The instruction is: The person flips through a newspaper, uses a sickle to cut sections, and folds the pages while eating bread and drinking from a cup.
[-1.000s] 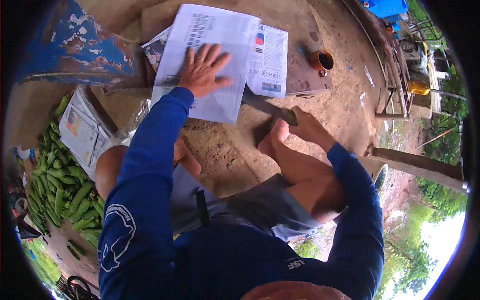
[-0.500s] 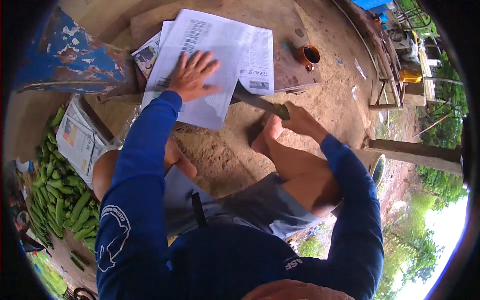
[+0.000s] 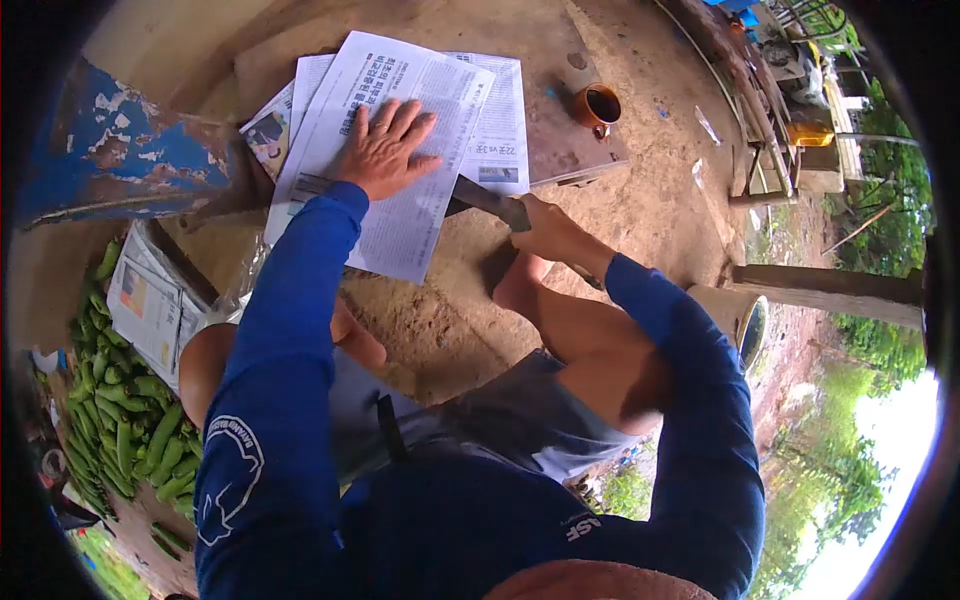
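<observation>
My left hand (image 3: pixel 388 155) lies flat with fingers spread on a sheet of newspaper (image 3: pixel 415 215), pressing it against a low table (image 3: pixel 570 150). More newspaper (image 3: pixel 500 135) lies beneath, showing past the right side of the top sheet. My right hand (image 3: pixel 555 235) is wrapped round the handle of a long, dark-bladed knife (image 3: pixel 483 197). The blade points left and its far part is hidden under the top sheet, below and right of my left hand.
A brown mug (image 3: pixel 598 105) of dark liquid stands on the table's right side. At left are a blue peeling panel (image 3: pixel 140 140), a stack of newspapers (image 3: pixel 150 305) and a heap of long green vegetables (image 3: pixel 125 420). A bucket (image 3: pixel 745 320) stands at right.
My right hand and the knife have moved left, the blade further under the paper. The top sheet's right part has shifted left, baring more paper below. My left hand stays flat.
</observation>
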`<control>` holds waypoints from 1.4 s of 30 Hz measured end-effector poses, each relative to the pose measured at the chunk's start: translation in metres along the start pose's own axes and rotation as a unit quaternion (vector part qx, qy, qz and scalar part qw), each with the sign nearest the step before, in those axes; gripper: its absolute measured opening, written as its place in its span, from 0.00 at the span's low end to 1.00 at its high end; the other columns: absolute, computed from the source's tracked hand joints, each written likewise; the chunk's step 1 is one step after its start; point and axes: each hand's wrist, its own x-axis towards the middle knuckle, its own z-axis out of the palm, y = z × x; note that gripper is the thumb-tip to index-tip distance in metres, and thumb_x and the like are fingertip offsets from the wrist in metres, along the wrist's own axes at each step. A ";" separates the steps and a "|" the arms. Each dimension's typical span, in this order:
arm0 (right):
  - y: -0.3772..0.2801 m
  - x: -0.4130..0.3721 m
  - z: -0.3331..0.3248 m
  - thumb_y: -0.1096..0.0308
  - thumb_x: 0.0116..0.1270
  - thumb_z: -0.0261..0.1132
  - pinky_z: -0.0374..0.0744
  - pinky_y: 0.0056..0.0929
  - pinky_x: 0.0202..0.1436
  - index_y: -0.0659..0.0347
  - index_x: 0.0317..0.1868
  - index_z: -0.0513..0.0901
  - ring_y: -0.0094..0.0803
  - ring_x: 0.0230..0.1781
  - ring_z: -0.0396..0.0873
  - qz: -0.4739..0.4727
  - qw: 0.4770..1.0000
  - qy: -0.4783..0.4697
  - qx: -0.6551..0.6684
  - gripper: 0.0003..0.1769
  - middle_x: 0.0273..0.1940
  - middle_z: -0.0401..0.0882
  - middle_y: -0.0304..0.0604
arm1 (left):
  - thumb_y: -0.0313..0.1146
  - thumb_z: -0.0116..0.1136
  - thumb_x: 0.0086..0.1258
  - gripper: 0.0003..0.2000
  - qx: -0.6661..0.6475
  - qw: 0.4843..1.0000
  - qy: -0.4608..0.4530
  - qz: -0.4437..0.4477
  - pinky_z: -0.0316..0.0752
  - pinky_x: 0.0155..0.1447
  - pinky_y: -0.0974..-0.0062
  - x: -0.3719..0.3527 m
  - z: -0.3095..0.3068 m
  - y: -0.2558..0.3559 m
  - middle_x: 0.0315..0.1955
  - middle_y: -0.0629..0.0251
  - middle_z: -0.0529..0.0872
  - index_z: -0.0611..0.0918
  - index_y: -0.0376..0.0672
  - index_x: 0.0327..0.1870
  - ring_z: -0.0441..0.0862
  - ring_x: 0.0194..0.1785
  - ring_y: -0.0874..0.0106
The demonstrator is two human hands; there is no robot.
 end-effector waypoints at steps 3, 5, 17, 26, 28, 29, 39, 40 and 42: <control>0.010 -0.008 -0.015 0.61 0.57 0.71 0.82 0.52 0.46 0.67 0.56 0.73 0.64 0.46 0.84 0.002 1.000 -0.017 0.003 0.29 0.41 0.83 0.68 | 0.70 0.42 0.76 0.39 -0.003 1.000 0.005 0.000 0.37 0.82 0.33 -0.003 0.003 0.000 0.83 0.64 0.56 0.63 0.59 0.82 0.49 0.85 0.55; 0.040 -0.029 -0.019 0.62 0.57 0.71 0.81 0.52 0.45 0.65 0.55 0.73 0.63 0.45 0.85 0.007 0.999 0.004 -0.039 0.28 0.40 0.84 0.67 | 0.71 0.41 0.76 0.39 -0.010 1.000 -0.007 0.004 0.37 0.82 0.33 -0.003 -0.004 -0.001 0.83 0.63 0.56 0.64 0.58 0.81 0.49 0.85 0.55; 0.018 0.003 -0.012 0.59 0.58 0.69 0.81 0.54 0.50 0.67 0.56 0.74 0.64 0.50 0.84 -0.004 0.999 0.040 -0.024 0.29 0.44 0.84 0.69 | 0.69 0.45 0.75 0.40 -0.020 0.998 -0.031 0.049 0.33 0.83 0.36 -0.007 -0.003 0.002 0.84 0.63 0.53 0.62 0.57 0.82 0.45 0.86 0.56; 0.054 -0.046 -0.020 0.61 0.56 0.71 0.82 0.52 0.46 0.65 0.55 0.74 0.60 0.44 0.86 0.055 0.998 0.011 -0.029 0.28 0.40 0.85 0.66 | 0.67 0.50 0.75 0.38 -0.057 0.992 -0.100 0.056 0.38 0.83 0.37 0.002 -0.022 0.006 0.82 0.63 0.57 0.66 0.56 0.80 0.50 0.85 0.57; 0.051 -0.047 -0.018 0.61 0.56 0.71 0.82 0.52 0.46 0.65 0.55 0.74 0.61 0.44 0.86 0.064 0.998 0.000 -0.015 0.28 0.39 0.85 0.66 | 0.66 0.50 0.75 0.36 -0.061 0.988 -0.140 0.031 0.39 0.83 0.37 0.017 -0.029 0.011 0.82 0.62 0.58 0.69 0.55 0.78 0.52 0.84 0.55; 0.049 -0.048 -0.017 0.61 0.56 0.71 0.82 0.52 0.46 0.65 0.55 0.74 0.61 0.44 0.86 0.067 0.998 0.008 -0.005 0.28 0.39 0.85 0.66 | 0.67 0.50 0.75 0.36 -0.054 0.984 -0.172 0.013 0.39 0.83 0.36 0.035 -0.031 0.019 0.81 0.62 0.59 0.71 0.55 0.77 0.52 0.84 0.53; 0.029 0.008 -0.015 0.59 0.55 0.71 0.83 0.52 0.50 0.69 0.58 0.73 0.65 0.48 0.84 0.019 0.999 0.050 0.005 0.34 0.42 0.84 0.70 | 0.71 0.43 0.74 0.42 -0.025 0.999 0.006 0.026 0.36 0.81 0.32 0.042 0.014 0.035 0.84 0.61 0.53 0.62 0.55 0.82 0.47 0.85 0.53; 0.028 0.006 -0.018 0.59 0.55 0.70 0.83 0.53 0.50 0.69 0.58 0.73 0.65 0.48 0.84 0.029 0.998 0.046 -0.007 0.33 0.42 0.84 0.69 | 0.71 0.43 0.74 0.42 -0.022 0.999 0.002 0.026 0.36 0.82 0.33 0.041 0.012 0.035 0.84 0.61 0.52 0.61 0.54 0.83 0.47 0.85 0.53; 0.034 -0.004 -0.028 0.60 0.55 0.70 0.82 0.53 0.50 0.69 0.58 0.73 0.65 0.48 0.84 0.052 0.997 0.036 -0.032 0.33 0.43 0.84 0.69 | 0.71 0.43 0.75 0.42 -0.021 0.999 -0.008 0.035 0.37 0.82 0.34 0.038 0.011 0.035 0.84 0.61 0.52 0.61 0.54 0.83 0.47 0.85 0.53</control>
